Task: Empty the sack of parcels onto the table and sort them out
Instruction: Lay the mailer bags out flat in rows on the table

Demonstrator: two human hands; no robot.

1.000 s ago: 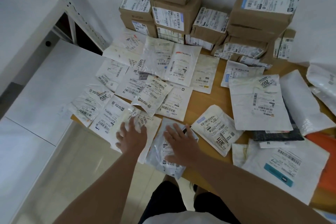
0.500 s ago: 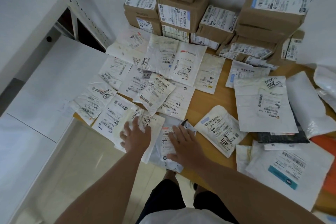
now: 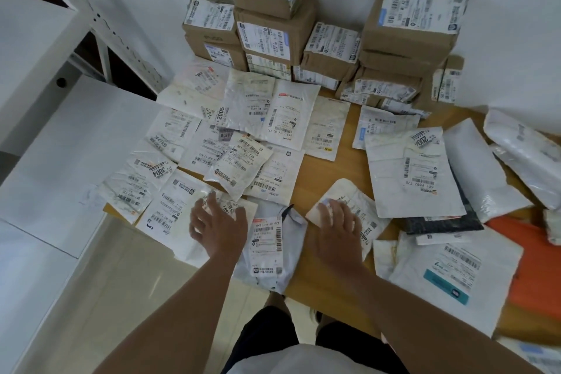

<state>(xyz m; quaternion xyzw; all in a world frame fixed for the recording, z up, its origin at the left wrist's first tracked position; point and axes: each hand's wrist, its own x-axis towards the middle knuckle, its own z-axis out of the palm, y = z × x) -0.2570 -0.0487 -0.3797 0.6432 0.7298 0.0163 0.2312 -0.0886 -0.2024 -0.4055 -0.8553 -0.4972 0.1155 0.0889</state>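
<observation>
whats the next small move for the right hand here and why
Probably slide the small white mailer under the right hand toward the overlapping rows on the left. It lies alone on bare table, the hand already rests flat on it, and the left hand steadies another envelope.

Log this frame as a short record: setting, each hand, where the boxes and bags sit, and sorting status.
setting: wooden table against a white wall, seen from above
left hand: fingers spread, resting flat on a white bag at the near left edge
right hand: flat on a small white bag near the middle
grey bag: between the hands, overhanging the near edge
boxes: cardboard, stacked along the wall
status: flat bags spread in overlapping rows at left; larger bags at right; no sack in view
</observation>
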